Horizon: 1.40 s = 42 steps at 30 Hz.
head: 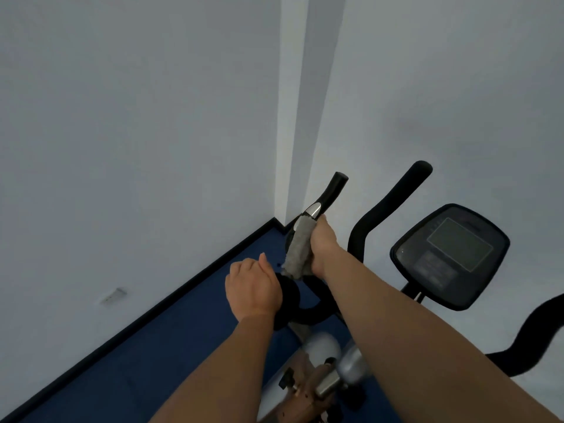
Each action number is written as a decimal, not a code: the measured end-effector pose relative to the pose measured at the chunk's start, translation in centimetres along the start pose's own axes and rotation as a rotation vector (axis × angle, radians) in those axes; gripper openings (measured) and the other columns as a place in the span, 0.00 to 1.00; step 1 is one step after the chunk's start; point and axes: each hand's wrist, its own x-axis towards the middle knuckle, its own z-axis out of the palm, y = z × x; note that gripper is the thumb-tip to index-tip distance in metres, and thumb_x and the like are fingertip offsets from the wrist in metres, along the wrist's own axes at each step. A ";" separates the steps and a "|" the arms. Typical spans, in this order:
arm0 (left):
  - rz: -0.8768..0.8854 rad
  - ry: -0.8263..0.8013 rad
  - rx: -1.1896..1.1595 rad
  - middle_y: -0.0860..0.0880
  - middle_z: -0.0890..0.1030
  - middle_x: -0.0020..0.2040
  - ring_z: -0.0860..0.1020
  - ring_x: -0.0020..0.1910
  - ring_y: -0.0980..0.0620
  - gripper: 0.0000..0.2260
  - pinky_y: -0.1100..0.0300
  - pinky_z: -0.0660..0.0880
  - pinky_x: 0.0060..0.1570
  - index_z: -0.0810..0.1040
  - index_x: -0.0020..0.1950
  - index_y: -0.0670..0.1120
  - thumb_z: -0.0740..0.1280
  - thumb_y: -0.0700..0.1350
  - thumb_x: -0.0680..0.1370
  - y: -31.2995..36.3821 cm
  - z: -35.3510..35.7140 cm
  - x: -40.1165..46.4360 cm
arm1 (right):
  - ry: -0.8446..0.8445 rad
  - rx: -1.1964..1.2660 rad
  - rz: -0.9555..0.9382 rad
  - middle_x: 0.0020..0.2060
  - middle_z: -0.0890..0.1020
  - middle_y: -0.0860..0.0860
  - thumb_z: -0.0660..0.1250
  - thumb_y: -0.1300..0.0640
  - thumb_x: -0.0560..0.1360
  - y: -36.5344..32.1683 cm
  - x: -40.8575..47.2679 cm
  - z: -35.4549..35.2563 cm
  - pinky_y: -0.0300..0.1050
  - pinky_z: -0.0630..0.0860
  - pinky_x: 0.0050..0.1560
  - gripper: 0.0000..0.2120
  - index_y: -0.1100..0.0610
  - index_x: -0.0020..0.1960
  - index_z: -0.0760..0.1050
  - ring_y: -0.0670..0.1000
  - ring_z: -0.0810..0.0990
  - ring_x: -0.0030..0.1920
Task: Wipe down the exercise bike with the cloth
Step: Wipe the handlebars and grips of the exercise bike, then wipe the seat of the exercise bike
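The exercise bike (323, 377) stands below me, with black handlebars and a dark console (450, 254) at the right. My right hand (323, 242) presses a grey cloth (299, 248) around the left handlebar (334, 187), just below its silver sensor strip. My left hand (253, 288) is closed around the black foam grip (290, 296) lower on the same bar. The right handlebar (393, 196) rises free beside the console.
White walls meet in a corner (293, 117) just behind the bike. Blue floor (152, 361) with a dark skirting runs along the left wall. A small wall plate (113, 296) sits low on the left wall. Another black curved bar (531, 340) shows at the right edge.
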 end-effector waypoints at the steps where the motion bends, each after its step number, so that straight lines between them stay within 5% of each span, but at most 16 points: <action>1: -0.001 -0.013 0.018 0.50 0.80 0.41 0.74 0.48 0.49 0.34 0.57 0.69 0.51 0.79 0.41 0.45 0.34 0.53 0.80 0.1 -0.2 0.0 | 0.017 -0.047 -0.032 0.52 0.83 0.57 0.57 0.31 0.77 0.0 -0.8 0.0 0.56 0.77 0.60 0.31 0.56 0.61 0.78 0.59 0.81 0.53; 9: -0.017 0.008 -0.065 0.48 0.80 0.46 0.74 0.51 0.47 0.26 0.54 0.71 0.48 0.78 0.44 0.45 0.43 0.52 0.83 0.0 -1.2 -0.8 | 0.178 -0.181 -0.158 0.43 0.78 0.56 0.56 0.46 0.83 0.8 -3.1 -1.1 0.54 0.78 0.60 0.23 0.64 0.64 0.76 0.58 0.79 0.51; 15: -0.166 0.013 -0.423 0.47 0.68 0.72 0.65 0.69 0.46 0.22 0.45 0.66 0.66 0.68 0.71 0.48 0.51 0.58 0.83 -1.3 -1.6 -1.8 | 0.164 -0.049 -0.197 0.41 0.78 0.54 0.58 0.43 0.83 0.4 -4.9 -1.2 0.47 0.75 0.51 0.20 0.60 0.51 0.77 0.53 0.77 0.41; 18: -0.248 0.081 -0.486 0.45 0.64 0.76 0.61 0.73 0.45 0.25 0.45 0.62 0.70 0.64 0.75 0.47 0.51 0.59 0.82 -3.6 -3.3 -3.3 | 0.135 0.108 -0.164 0.49 0.83 0.55 0.62 0.40 0.80 -0.6 -6.3 -0.5 0.50 0.77 0.58 0.22 0.59 0.49 0.80 0.55 0.81 0.46; 22: -0.146 0.167 -0.462 0.44 0.61 0.76 0.58 0.75 0.46 0.24 0.47 0.58 0.72 0.64 0.75 0.47 0.52 0.58 0.82 -7.7 -6.6 -5.3 | -0.046 0.034 -0.119 0.51 0.84 0.57 0.71 0.37 0.72 0.1 -10.5 2.0 0.54 0.78 0.61 0.27 0.60 0.56 0.82 0.58 0.83 0.53; 25: -0.178 0.213 -0.416 0.44 0.62 0.76 0.58 0.75 0.45 0.23 0.45 0.58 0.72 0.64 0.74 0.46 0.53 0.57 0.83 -12.7 -8.2 -6.4 | -0.273 -0.135 -0.094 0.44 0.86 0.57 0.75 0.53 0.73 1.8 -14.5 4.6 0.54 0.83 0.47 0.12 0.62 0.48 0.82 0.58 0.86 0.43; 30: -0.363 0.233 -0.296 0.43 0.61 0.76 0.57 0.74 0.43 0.24 0.42 0.59 0.71 0.65 0.74 0.45 0.52 0.58 0.83 -22.8 -10.0 -9.7 | -0.430 -0.422 -0.014 0.47 0.83 0.60 0.70 0.68 0.76 10.3 -17.5 7.8 0.58 0.82 0.50 0.05 0.63 0.51 0.79 0.58 0.83 0.50; 35: -0.481 0.197 -0.069 0.42 0.59 0.76 0.55 0.75 0.41 0.24 0.39 0.56 0.71 0.67 0.73 0.45 0.53 0.58 0.82 -31.1 -10.5 -16.2 | -0.385 -0.714 0.028 0.53 0.83 0.60 0.71 0.62 0.78 20.8 -16.4 7.9 0.55 0.82 0.49 0.08 0.63 0.56 0.79 0.58 0.83 0.51; 38: -0.595 0.078 0.039 0.42 0.56 0.78 0.50 0.77 0.42 0.26 0.40 0.52 0.73 0.65 0.74 0.46 0.51 0.60 0.82 -33.8 -9.8 -21.3 | -0.343 -0.907 0.016 0.55 0.83 0.59 0.73 0.52 0.76 25.6 -15.5 6.7 0.58 0.82 0.55 0.20 0.63 0.62 0.77 0.60 0.83 0.52; 42: -0.691 -0.094 0.159 0.43 0.49 0.80 0.41 0.78 0.42 0.30 0.40 0.45 0.74 0.59 0.77 0.48 0.48 0.63 0.81 -33.9 -8.5 -29.2 | -0.384 -0.968 0.087 0.51 0.83 0.59 0.74 0.45 0.75 29.8 -16.1 4.3 0.58 0.83 0.52 0.24 0.62 0.59 0.75 0.60 0.84 0.49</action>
